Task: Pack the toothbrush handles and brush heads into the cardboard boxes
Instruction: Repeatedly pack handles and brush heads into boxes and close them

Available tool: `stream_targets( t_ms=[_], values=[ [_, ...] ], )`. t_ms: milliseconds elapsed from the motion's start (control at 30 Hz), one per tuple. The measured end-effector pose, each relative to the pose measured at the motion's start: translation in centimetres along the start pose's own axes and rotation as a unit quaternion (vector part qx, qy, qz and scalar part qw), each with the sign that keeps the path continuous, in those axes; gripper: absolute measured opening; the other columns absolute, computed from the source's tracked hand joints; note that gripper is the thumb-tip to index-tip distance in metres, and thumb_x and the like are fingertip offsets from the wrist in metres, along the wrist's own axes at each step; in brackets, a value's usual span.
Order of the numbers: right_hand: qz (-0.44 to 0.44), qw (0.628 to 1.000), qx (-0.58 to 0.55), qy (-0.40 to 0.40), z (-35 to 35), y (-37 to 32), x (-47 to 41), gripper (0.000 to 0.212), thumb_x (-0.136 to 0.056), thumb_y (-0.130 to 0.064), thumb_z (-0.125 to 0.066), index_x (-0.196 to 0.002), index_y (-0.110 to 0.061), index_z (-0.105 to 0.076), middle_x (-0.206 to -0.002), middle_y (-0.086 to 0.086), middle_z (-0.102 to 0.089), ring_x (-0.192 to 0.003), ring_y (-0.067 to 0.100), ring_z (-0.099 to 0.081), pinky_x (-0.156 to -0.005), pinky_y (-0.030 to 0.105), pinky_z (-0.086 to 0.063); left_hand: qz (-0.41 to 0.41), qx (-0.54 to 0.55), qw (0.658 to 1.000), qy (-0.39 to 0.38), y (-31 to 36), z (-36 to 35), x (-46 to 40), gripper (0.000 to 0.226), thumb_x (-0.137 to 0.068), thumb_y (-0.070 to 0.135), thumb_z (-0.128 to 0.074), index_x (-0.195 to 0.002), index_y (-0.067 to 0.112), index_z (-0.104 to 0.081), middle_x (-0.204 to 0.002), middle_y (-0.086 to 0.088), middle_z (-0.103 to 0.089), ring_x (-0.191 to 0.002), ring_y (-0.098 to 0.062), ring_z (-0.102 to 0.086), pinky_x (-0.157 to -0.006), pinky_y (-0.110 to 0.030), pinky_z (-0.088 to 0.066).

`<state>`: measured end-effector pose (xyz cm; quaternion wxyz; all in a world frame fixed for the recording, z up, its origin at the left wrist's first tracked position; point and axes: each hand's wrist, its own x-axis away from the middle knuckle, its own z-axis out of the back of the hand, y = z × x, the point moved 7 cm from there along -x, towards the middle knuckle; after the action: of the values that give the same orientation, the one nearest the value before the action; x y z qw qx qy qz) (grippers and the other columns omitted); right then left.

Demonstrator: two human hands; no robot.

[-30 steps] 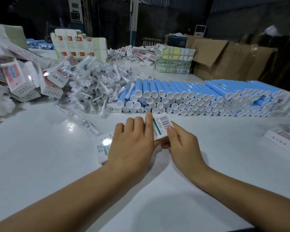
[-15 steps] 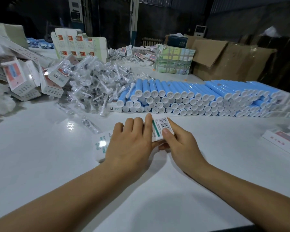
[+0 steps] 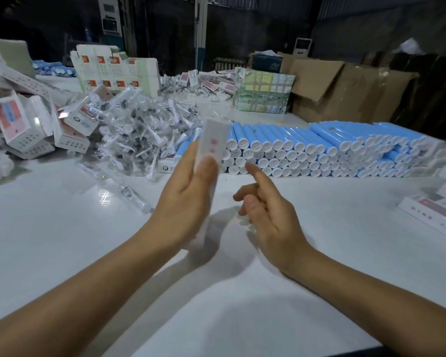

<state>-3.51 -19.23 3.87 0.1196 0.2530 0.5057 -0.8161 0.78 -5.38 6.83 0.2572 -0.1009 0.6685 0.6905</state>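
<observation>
One box (image 3: 212, 144) in left hand (image 3: 188, 191)

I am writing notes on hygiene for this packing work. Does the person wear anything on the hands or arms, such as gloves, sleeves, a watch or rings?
No. The left hand and right hand are bare, without gloves. Both forearms are uncovered as far as the picture shows them; no sleeve edge appears. No watch, bracelet or ring is visible.

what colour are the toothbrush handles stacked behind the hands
Light blue with white end caps, in the head view: toothbrush handles.
</observation>
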Motion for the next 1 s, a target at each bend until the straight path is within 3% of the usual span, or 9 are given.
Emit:
stream_targets(
  t_ms=[67, 167, 300, 500, 600, 700, 800, 867, 1000],
  values=[
    [-0.020, 0.998, 0.036, -0.048, -1.1, 0.3, 0.1, 0.047, -0.080, -0.061, -0.041, -0.126, -0.058, -0.031, -0.102, -0.019, -0.056, -0.085, 0.006, -0.057, -0.079, 0.030, -0.050, 0.149, 0.178, 0.971, 0.052, -1.9, 0.1, 0.3, 0.031, -0.093, 0.051, -0.037, -0.098, 0.030, -0.059, -0.090, 0.014, -0.070, -0.087, -0.003, -0.065, -0.078, -0.023, -0.052],
    [-0.046, 0.990, 0.065, -0.113, -2.9, 0.4, 0.1, 0.055, -0.075, -0.070, -0.043, -0.127, -0.068, -0.026, -0.111, -0.024, -0.048, -0.098, -0.001, -0.054, -0.082, 0.023, -0.050, 0.286, 0.351, 0.888, 0.077, -3.9, -0.9, 1.0, 0.039, -0.098, 0.048, -0.038, -0.110, 0.018, -0.060, -0.094, -0.010, -0.074, -0.082, -0.025, -0.072, -0.065, -0.039, -0.059],
    [-0.043, 0.987, 0.093, -0.126, -3.4, 0.3, 0.3, 0.074, -0.079, -0.055, -0.055, -0.145, -0.040, -0.029, -0.116, -0.015, -0.044, -0.105, -0.004, -0.048, -0.078, 0.013, -0.046, 0.328, 0.394, 0.854, 0.094, -5.7, -1.7, 1.6, 0.043, -0.098, 0.052, -0.037, -0.113, 0.019, -0.060, -0.100, -0.008, -0.073, -0.090, -0.025, -0.071, -0.070, -0.041, -0.056],
    [-0.089, 0.991, 0.073, -0.075, -0.4, 0.6, -0.7, 0.054, -0.090, -0.023, -0.056, -0.141, -0.031, -0.042, -0.118, -0.002, -0.046, -0.109, 0.006, -0.048, -0.094, 0.014, -0.038, 0.287, 0.308, 0.905, 0.059, -6.2, -2.9, 1.5, 0.031, -0.101, 0.036, -0.040, -0.096, 0.015, -0.063, -0.082, 0.001, -0.074, -0.073, -0.012, -0.071, -0.061, -0.023, -0.054],
    [-0.069, 0.987, 0.143, -0.021, 3.9, 0.3, -1.6, 0.047, -0.089, -0.023, -0.060, -0.134, -0.029, -0.049, -0.109, -0.002, -0.047, -0.096, 0.002, -0.046, -0.084, 0.002, -0.031, 0.282, 0.168, 0.943, 0.044, -6.5, -2.8, 0.9, 0.023, -0.101, 0.028, -0.042, -0.098, 0.021, -0.063, -0.089, -0.003, -0.066, -0.076, -0.018, -0.060, -0.069, -0.028, -0.048],
    [-0.050, 0.965, 0.255, 0.037, 10.7, 0.5, -2.0, 0.043, -0.085, -0.036, -0.067, -0.127, -0.028, -0.057, -0.102, -0.002, -0.049, -0.088, 0.001, -0.044, -0.078, 0.000, -0.029, 0.298, 0.095, 0.950, 0.020, -7.5, -3.3, -0.4, 0.018, -0.103, 0.021, -0.039, -0.111, 0.021, -0.056, -0.088, -0.005, -0.058, -0.077, -0.022, -0.051, -0.063, -0.028, -0.040],
    [-0.063, 0.920, 0.372, 0.104, 19.2, 1.7, -1.0, 0.042, -0.085, -0.038, -0.067, -0.125, -0.025, -0.060, -0.101, 0.000, -0.049, -0.095, 0.013, -0.049, -0.076, 0.011, -0.030, 0.302, 0.048, 0.952, -0.008, -8.2, -3.5, -0.7, 0.019, -0.103, 0.018, -0.037, -0.113, 0.019, -0.053, -0.088, -0.008, -0.055, -0.076, -0.024, -0.049, -0.052, -0.020, -0.047],
    [-0.103, 0.871, 0.459, 0.140, 25.5, 3.5, 0.5, 0.044, -0.088, -0.039, -0.063, -0.128, -0.023, -0.058, -0.107, 0.006, -0.050, -0.102, 0.021, -0.050, -0.080, 0.019, -0.029, 0.287, 0.042, 0.956, -0.035, -8.1, -3.6, -0.3, 0.021, -0.103, 0.018, -0.035, -0.112, 0.018, -0.055, -0.089, -0.008, -0.056, -0.072, -0.022, -0.050, -0.043, -0.013, -0.043],
    [-0.240, 0.741, 0.612, 0.138, 35.8, 8.0, 5.7, 0.046, -0.092, -0.046, -0.051, -0.131, -0.022, -0.054, -0.117, 0.011, -0.050, -0.109, 0.029, -0.042, -0.088, 0.036, -0.036, 0.258, 0.023, 0.964, -0.054, -8.8, -3.6, 0.1, 0.024, -0.103, 0.025, -0.039, -0.117, 0.018, -0.058, -0.088, -0.005, -0.058, -0.076, -0.023, -0.052, -0.054, -0.021, -0.045]
  ],
)
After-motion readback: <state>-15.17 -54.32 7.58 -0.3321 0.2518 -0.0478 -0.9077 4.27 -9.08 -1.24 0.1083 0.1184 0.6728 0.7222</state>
